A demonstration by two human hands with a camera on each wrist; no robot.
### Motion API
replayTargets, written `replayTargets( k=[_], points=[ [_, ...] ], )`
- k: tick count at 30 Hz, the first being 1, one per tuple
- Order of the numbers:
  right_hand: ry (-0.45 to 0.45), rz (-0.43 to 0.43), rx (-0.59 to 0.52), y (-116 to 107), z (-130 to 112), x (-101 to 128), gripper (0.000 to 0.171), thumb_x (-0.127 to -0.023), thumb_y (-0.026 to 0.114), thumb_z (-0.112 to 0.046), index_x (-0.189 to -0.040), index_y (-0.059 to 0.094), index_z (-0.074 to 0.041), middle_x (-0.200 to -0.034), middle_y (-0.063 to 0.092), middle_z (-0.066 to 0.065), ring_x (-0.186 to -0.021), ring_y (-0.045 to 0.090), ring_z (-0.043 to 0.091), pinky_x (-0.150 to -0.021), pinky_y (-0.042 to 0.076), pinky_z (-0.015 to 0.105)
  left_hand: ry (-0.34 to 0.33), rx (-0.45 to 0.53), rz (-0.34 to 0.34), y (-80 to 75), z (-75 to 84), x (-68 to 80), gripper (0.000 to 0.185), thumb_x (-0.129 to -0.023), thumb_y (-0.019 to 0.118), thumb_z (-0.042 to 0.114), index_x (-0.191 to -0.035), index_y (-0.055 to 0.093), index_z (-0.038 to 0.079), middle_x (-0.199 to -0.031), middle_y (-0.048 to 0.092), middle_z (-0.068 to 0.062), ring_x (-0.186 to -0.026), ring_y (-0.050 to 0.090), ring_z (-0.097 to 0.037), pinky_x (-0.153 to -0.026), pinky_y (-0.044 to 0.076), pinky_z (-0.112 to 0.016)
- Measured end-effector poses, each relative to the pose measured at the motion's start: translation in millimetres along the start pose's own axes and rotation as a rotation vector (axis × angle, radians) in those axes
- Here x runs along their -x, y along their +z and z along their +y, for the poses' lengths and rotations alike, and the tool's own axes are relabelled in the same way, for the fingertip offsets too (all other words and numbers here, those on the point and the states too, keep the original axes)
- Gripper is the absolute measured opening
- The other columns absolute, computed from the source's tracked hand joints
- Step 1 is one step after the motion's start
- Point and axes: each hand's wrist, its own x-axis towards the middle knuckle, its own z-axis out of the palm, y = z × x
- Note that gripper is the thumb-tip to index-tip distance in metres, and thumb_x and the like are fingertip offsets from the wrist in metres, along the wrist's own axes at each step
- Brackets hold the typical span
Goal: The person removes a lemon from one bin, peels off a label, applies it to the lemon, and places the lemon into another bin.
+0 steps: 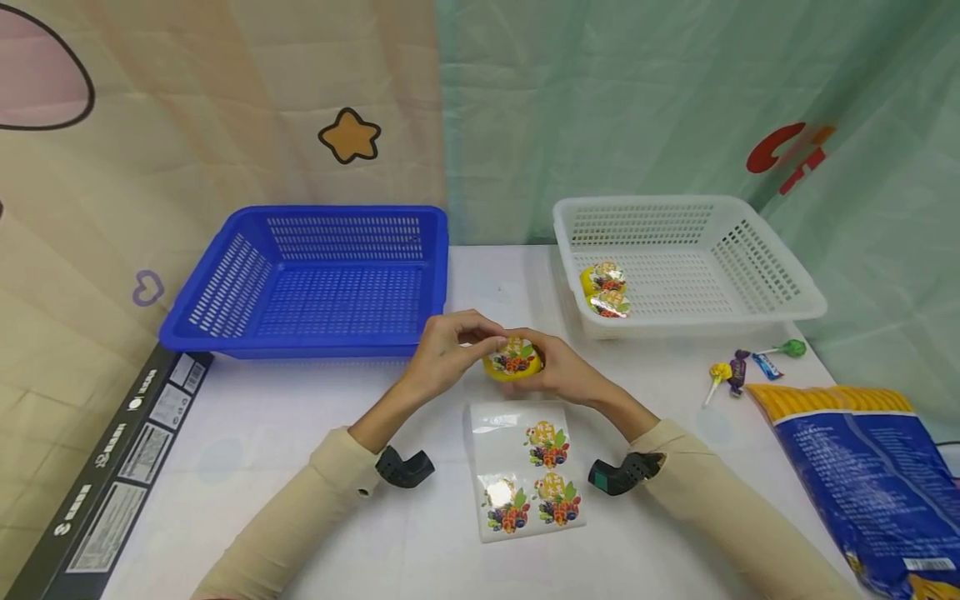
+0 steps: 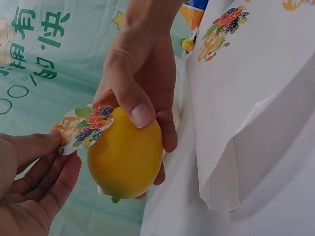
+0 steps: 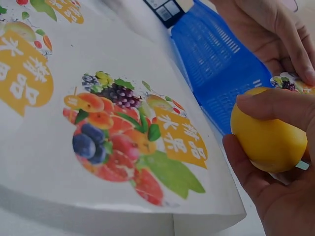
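Observation:
In front of me, my right hand (image 1: 564, 368) grips a yellow lemon (image 2: 127, 155), thumb on one side and fingers around the other. My left hand (image 1: 444, 354) pinches the edge of a fruit-print sticker (image 2: 84, 127) between thumb and fingers. The sticker's far end meets the lemon near the right thumb in the left wrist view; its near end stands off the skin. Below both hands lies a white sticker sheet (image 1: 497, 450), with several fruit stickers on it and one edge curling up. Part of the lemon is hidden by the right hand.
A blue basket (image 1: 431, 287) stands back left, a white basket (image 1: 806, 304) back right. Yellow fruits with stickers (image 1: 606, 292) lie in the white one. Wrapped candies and lollipops (image 1: 722, 372), a blue-and-yellow bag (image 1: 877, 475) and a black box (image 1: 112, 454) flank the work area.

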Motion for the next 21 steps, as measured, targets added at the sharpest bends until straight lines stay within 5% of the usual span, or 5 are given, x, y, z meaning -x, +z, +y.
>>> replayTargets(
  k=[8, 21],
  points=[
    [-0.032, 0.002, -0.011, 0.7, -0.5, 1.7, 0.058, -0.088, 0.075, -0.012, -0.141, 0.052, -0.012, -0.132, 0.057, 0.005, -0.109, 0.058, 0.021, -0.09, 0.05, 0.03, -0.012, 0.003, -0.004, 2.1, -0.3, 0.2, 0.01, -0.087, 0.074, 0.004, -0.097, 0.076, 0.0, -0.09, 0.072, -0.009, -0.079, 0.068, -0.021, -0.072, 0.057, -0.035],
    [-0.011, 0.036, 0.013, 4.1, -2.8, 5.5, 0.059, -0.083, 0.08, -0.017, -0.137, 0.056, -0.013, -0.13, 0.06, 0.002, -0.112, 0.057, 0.019, -0.092, 0.05, 0.033, 0.031, -0.045, -0.028, 1.4, 1.1, -1.5, 0.012, -0.085, 0.079, 0.014, -0.094, 0.078, 0.007, -0.081, 0.071, 0.0, -0.077, 0.063, -0.014, -0.07, 0.055, -0.035]
  ],
)
